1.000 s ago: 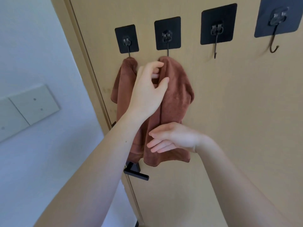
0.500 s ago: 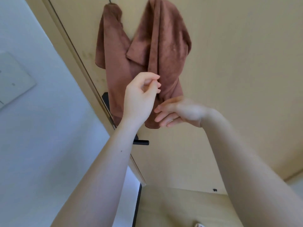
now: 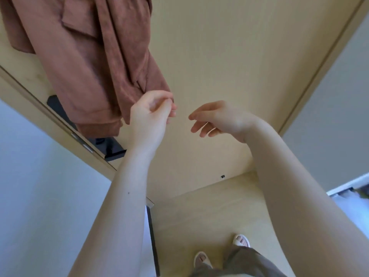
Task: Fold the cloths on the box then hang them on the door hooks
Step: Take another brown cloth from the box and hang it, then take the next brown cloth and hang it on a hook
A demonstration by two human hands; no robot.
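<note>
Both hands have dropped from the hooks, now out of view above: the left hand (image 3: 151,110) seems to pinch the cloth's (image 3: 95,62) bottom corner against the door (image 3: 229,56), the right hand (image 3: 217,118) loose and empty, so hanging looks done.

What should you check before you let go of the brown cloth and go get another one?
1. Brown cloth hangs against the door: ok.
2. Cloth caught on the hooks: cannot tell, the hooks are out of view.
3. Left hand clear of the cloth: not ok, its fingers pinch the lower corner.
4. Right hand free: ok, open and apart from the cloth.
5. Cloth off the black door handle: cannot tell, the hem hangs right over it.
6. Floor in front of the feet free to step back: ok.
</note>
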